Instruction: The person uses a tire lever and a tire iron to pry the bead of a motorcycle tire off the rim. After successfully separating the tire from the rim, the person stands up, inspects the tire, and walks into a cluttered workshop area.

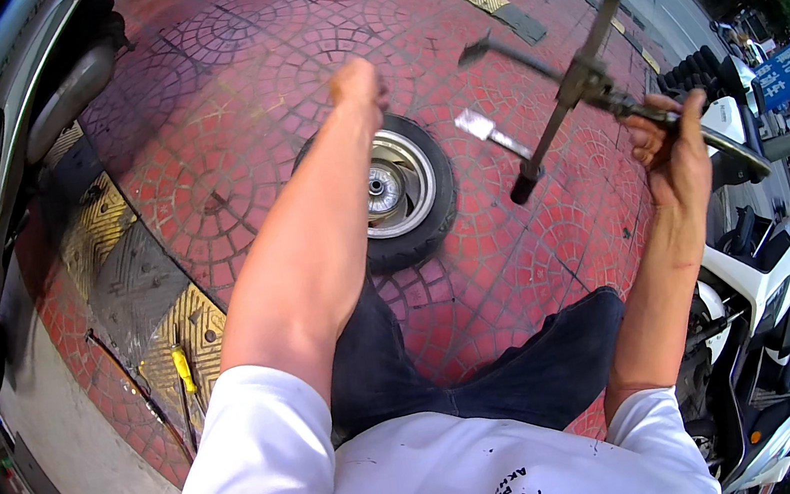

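My right hand (672, 145) is raised at the right, its fingers curled round the handle of a long metal tool with crossing bars (584, 79). The tool hangs above the paving, with a hooked arm, a dark lower end and a shiny flat plate (475, 125) beside that end. On the ground before me lies a motorcycle wheel (433, 226) with a black tyre and a silver rim. My left arm crosses over the wheel's left part and hides it. Just past the tyre's far edge, my left hand (355, 86) is closed; anything inside its fingers is hidden.
A yellow-handled screwdriver (184, 368) and a thin rod (137, 384) lie at the left by a yellow-black ramp (107, 247). A scooter (25, 127) stands far left. White motorbikes (764, 286) and stacked tyres (697, 73) are at the right, with a road beyond.
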{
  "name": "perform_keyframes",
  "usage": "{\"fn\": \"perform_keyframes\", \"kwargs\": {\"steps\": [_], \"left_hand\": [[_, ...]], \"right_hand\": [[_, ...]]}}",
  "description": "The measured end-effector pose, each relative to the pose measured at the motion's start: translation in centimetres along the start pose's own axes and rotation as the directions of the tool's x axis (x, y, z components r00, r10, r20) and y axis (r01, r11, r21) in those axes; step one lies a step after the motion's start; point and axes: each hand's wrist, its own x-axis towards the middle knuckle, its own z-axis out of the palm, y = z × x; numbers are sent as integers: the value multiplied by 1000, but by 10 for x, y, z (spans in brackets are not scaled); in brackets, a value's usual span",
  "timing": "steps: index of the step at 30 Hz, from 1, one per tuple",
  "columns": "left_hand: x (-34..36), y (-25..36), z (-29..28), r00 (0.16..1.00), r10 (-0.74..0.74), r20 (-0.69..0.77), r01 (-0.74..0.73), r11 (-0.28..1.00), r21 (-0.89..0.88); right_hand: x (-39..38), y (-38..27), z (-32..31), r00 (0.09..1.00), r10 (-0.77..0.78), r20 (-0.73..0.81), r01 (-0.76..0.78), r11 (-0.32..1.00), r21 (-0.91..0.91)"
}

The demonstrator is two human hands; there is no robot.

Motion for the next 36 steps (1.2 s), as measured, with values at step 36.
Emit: {"fn": "perform_keyframes", "kwargs": {"steps": [36], "left_hand": [[78,-40,-467,986,-11,-167,54,966,252]], "right_hand": [[-30,181,-86,984,179,21,-131,790,-599]]}}
